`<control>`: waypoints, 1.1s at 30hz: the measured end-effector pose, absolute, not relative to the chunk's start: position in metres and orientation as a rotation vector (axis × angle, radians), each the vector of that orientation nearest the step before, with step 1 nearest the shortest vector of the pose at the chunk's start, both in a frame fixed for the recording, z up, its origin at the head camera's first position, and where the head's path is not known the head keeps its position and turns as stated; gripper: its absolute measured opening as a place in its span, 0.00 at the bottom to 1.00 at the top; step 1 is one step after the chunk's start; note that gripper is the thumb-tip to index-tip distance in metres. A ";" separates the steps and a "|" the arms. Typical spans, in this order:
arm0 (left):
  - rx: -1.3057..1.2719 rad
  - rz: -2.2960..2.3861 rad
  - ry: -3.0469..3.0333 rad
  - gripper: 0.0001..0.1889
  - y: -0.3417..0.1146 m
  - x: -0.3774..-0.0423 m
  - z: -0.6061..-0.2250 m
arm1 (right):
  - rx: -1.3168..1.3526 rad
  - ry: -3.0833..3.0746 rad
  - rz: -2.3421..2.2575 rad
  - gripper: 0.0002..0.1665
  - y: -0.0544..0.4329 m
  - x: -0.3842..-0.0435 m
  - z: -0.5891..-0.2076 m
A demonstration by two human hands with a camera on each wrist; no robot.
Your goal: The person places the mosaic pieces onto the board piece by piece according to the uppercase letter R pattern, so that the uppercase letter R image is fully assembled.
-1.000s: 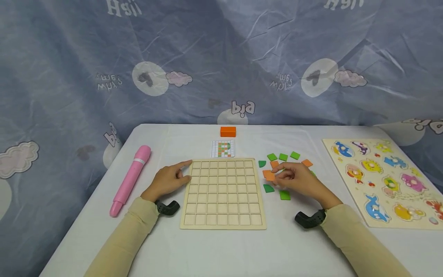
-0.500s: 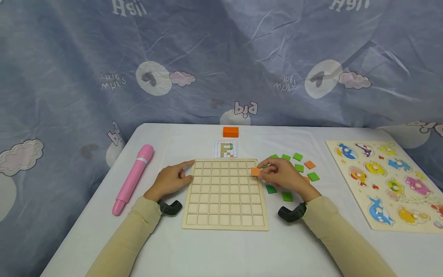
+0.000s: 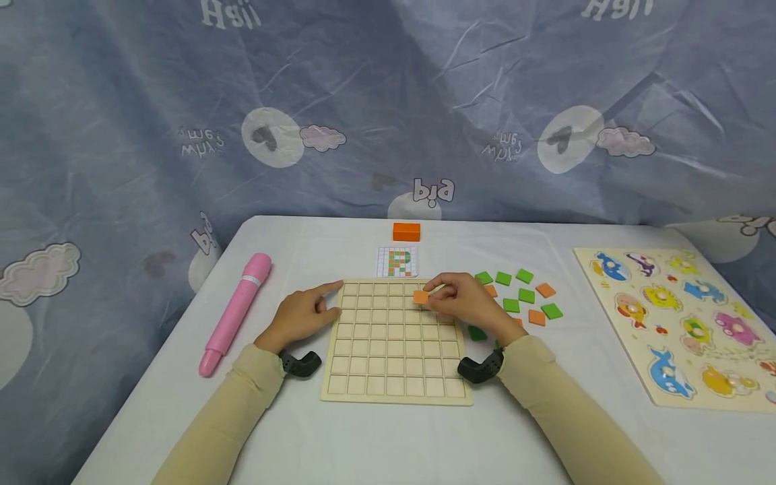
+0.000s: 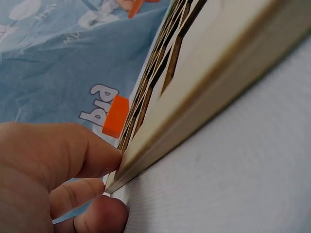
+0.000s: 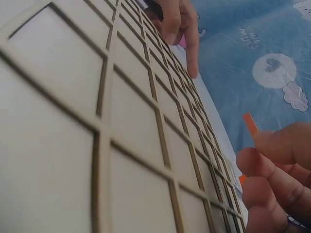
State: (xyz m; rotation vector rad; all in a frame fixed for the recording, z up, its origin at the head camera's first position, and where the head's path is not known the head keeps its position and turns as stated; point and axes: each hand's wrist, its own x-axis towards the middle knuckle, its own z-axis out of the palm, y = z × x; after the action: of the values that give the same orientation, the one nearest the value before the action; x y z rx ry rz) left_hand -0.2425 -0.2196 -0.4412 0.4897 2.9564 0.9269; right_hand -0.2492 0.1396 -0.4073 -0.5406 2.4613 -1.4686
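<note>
A pale wooden grid board (image 3: pixel 395 366) lies flat on the white table. My left hand (image 3: pixel 296 316) is at its left edge, index finger reaching the far corner and thumb against the side; the left wrist view shows these fingertips (image 4: pixel 109 158) right at the rim. Between thumb and fingers my right hand (image 3: pixel 469 301) pinches an orange square tile (image 3: pixel 420 297), held over the board's upper right cells. From the right wrist, that orange tile (image 5: pixel 250 124) appears edge-on above the grid. Loose green tiles (image 3: pixel 527 295) and orange tiles (image 3: pixel 537 317) lie right of the board.
Behind the board lies a small pattern card (image 3: pixel 397 261), with an orange block (image 3: pixel 406 232) farther back. A pink stick-shaped thing (image 3: pixel 235 314) lies at left. An animal puzzle board (image 3: pixel 679 323) occupies the right side. A patterned cloth (image 3: pixel 388 101) hangs behind the table.
My right hand has carried the orange tile leftward from the loose tiles to above the board. The left hand stays at the board's left edge. The head view has shifted slightly.
</note>
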 end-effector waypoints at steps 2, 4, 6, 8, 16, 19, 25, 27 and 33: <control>0.483 0.928 2.953 0.32 -0.219 -0.243 -0.442 | -0.541 2.476 -1.454 0.15 0.134 -0.250 -0.407; 0.482 0.928 2.948 0.32 -0.219 -0.243 -0.442 | -0.558 2.500 -1.431 0.15 0.128 -0.251 -0.407; 0.481 0.930 2.942 0.32 -0.219 -0.243 -0.442 | -0.571 2.522 -1.406 0.14 0.124 -0.251 -0.406; 0.480 0.929 2.939 0.32 -0.218 -0.243 -0.442 | -0.583 2.530 -1.398 0.14 0.119 -0.252 -0.406; 0.489 0.919 2.946 0.32 -0.219 -0.243 -0.439 | -0.616 2.550 -1.368 0.14 0.103 -0.257 -0.408; 0.472 0.910 2.950 0.32 -0.219 -0.242 -0.438 | -0.621 2.573 -1.333 0.14 0.097 -0.260 -0.410; 0.470 0.912 2.947 0.32 -0.218 -0.241 -0.437 | -0.605 2.603 -1.280 0.13 0.087 -0.263 -0.411; 0.473 0.916 2.948 0.32 -0.218 -0.241 -0.437 | -0.605 2.617 -1.263 0.12 0.083 -0.263 -0.410; 0.474 0.916 2.949 0.32 -0.219 -0.241 -0.438 | -0.637 2.660 -1.184 0.11 0.073 -0.265 -0.408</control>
State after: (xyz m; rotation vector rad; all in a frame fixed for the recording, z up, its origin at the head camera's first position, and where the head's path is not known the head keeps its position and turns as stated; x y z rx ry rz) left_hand -0.2415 -0.2186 -0.4380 0.4743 2.9490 0.9157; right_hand -0.2650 0.0725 -0.4081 -0.6367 2.6597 -1.1843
